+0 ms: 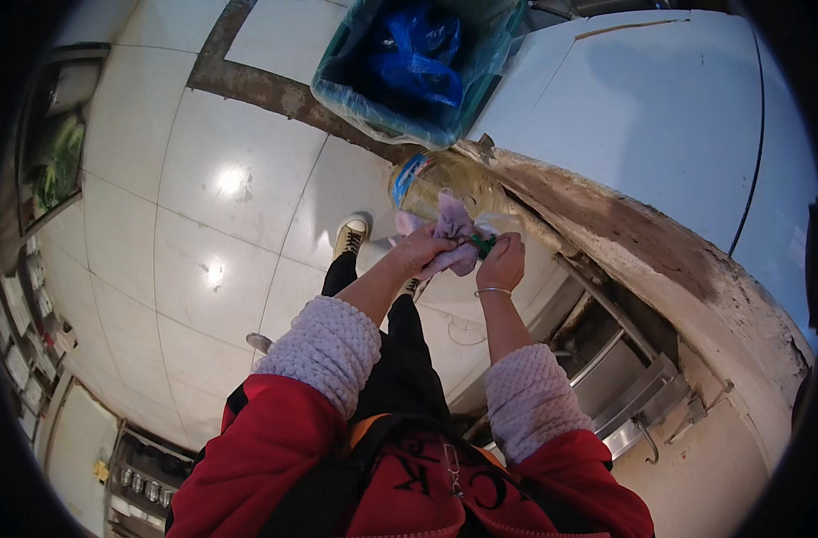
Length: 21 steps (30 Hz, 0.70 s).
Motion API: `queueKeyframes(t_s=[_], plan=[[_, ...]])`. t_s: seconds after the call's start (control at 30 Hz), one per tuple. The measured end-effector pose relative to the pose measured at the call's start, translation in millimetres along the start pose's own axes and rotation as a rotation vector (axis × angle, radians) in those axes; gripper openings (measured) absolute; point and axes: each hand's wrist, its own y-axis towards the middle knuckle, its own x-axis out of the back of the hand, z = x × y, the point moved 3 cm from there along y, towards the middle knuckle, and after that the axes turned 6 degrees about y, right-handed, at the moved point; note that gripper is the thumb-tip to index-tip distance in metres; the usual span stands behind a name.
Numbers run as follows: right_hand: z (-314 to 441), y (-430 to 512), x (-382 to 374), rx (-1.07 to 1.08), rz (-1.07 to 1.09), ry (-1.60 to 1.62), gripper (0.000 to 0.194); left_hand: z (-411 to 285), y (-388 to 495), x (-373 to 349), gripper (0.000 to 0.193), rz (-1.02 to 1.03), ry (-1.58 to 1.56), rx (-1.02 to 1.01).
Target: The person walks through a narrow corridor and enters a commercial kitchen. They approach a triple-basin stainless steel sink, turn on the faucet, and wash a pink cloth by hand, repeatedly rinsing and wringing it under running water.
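Observation:
My left hand [419, 250] grips a damp-looking pinkish-purple cloth [455, 218] that hangs in folds around its fingers. Close beside it, my right hand [502, 261] is closed on a small green object [483, 246], whose kind I cannot tell; it touches or lies against the cloth. Beyond both hands is a large clear plastic bottle [442, 176] with a blue label, near the foot of the wall. A translucent plastic piece [510, 223] shows just behind my right hand, partly hidden.
A green bin [328, 87] lined with clear plastic holds blue bags ahead. A worn ledge [624, 222] runs along the right, above a metal pipe [611, 302] and steel fixtures. White floor tiles [227, 161] lie to the left. Shelves [140, 481] stand at lower left.

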Motion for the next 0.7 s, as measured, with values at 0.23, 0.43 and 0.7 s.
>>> queueKeyframes(t_s=[0.23, 0.43, 0.7], plan=[[-1, 1, -4, -0.005, -0.016, -0.046, 0.018, -2, -2, 2, 0.027, -0.009, -0.041, 0.001], [1, 2, -5, -0.039, -0.005, -0.057, 0.016, -12, -11, 0, 0.029, 0.041, -0.074, -0.043], [35, -24, 34, 0.313, -0.144, 0.051, 0.026, -35, -67, 9, 0.032, -0.105, -0.003, -0.048]])
